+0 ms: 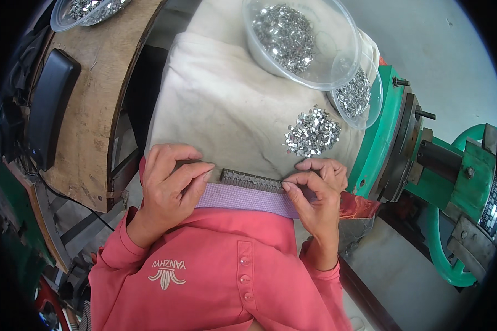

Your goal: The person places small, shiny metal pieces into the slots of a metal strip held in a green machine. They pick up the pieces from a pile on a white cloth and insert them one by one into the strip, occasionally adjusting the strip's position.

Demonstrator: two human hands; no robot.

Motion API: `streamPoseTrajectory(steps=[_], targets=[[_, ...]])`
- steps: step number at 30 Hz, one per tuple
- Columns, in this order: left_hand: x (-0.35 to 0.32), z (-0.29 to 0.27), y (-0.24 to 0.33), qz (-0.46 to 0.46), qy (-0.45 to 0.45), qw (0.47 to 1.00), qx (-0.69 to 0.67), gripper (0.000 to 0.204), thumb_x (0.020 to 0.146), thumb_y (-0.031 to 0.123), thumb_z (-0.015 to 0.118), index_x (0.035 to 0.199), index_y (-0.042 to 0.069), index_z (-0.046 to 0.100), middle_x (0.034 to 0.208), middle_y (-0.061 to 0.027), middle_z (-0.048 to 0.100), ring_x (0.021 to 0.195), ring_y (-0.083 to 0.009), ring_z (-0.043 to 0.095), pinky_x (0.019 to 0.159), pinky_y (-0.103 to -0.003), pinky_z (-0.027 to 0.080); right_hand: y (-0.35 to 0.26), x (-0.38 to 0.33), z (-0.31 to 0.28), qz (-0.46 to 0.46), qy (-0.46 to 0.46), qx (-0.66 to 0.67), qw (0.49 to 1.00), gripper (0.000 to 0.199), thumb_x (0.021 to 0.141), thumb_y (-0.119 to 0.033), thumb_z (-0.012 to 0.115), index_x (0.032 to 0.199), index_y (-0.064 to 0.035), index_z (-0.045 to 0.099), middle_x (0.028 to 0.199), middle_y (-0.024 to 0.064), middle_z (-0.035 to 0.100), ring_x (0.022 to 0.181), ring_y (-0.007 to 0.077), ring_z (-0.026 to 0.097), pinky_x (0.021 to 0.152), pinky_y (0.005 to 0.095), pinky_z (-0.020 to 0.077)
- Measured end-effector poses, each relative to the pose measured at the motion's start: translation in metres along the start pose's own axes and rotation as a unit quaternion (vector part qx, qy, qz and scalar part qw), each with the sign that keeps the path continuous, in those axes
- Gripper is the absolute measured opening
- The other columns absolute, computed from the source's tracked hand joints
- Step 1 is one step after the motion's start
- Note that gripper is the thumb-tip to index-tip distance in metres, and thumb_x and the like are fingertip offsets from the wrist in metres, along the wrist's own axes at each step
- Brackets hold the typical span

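My right hand (321, 194) pinches a long, bumpy bar (251, 181). Left of it, I can't tell if my left hand (168, 182) grips anything.

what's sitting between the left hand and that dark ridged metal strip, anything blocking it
Nothing visible: only a short open gap separates the left hand from the left end of the dark strip. The right hand is at its other end, and the pile of shiny pieces lies beyond the strip, outside that gap.
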State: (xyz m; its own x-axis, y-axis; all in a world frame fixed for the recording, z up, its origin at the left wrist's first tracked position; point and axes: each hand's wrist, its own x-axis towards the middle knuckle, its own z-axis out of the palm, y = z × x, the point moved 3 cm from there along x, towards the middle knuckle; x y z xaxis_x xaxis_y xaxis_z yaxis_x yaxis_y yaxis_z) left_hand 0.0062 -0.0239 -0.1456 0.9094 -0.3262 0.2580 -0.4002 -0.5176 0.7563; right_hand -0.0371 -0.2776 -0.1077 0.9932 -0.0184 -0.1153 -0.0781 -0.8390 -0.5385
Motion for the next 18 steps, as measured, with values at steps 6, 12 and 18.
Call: streamPoseTrajectory(steps=[6, 12, 18], targets=[[-0.0001, -0.0001, -0.0007, 0.001, -0.013, 1.000, -0.003, 0.022, 0.073, -0.002, 0.074, 0.093, 0.007, 0.074, 0.099, -0.0090, 0.061, 0.088, -0.0265, 0.056, 0.073, -0.035, 0.045, -0.0006, 0.0023, 0.0006, 0.001, -0.010, 0.001, 1.000, 0.010, 0.075, -0.016, 0.080, 0.084, -0.0132, 0.077, 0.104, -0.0008, 0.066, 0.110, 0.0249, 0.047, 0.097, 0.0408, 0.0266], [-0.0005, 0.0001, -0.0009, -0.003, -0.011, 1.000, -0.004, 0.021, 0.074, -0.002, 0.074, 0.093, 0.007, 0.074, 0.099, -0.0087, 0.062, 0.088, -0.0262, 0.056, 0.074, -0.035, 0.046, 0.0046, 0.0007, -0.0003, -0.006, 0.007, 0.026, 1.000, 0.011, 0.076, -0.015, 0.080, 0.086, -0.0125, 0.077, 0.103, -0.0001, 0.067, 0.107, 0.0253, 0.049, 0.097, 0.0396, 0.0293], [0.0003, 0.0001, -0.0002, -0.005, -0.006, 1.000, -0.010, 0.021, 0.074, -0.002, 0.074, 0.092, 0.007, 0.074, 0.098, -0.0081, 0.062, 0.086, -0.0256, 0.056, 0.073, -0.035, 0.045, -0.0023, -0.0037, -0.0019, -0.046, 0.042, 0.015, 0.998, 0.014, 0.072, -0.013, 0.083, 0.085, -0.0130, 0.077, 0.102, -0.0006, 0.067, 0.105, 0.0247, 0.049, 0.096, 0.0392, 0.0310]])
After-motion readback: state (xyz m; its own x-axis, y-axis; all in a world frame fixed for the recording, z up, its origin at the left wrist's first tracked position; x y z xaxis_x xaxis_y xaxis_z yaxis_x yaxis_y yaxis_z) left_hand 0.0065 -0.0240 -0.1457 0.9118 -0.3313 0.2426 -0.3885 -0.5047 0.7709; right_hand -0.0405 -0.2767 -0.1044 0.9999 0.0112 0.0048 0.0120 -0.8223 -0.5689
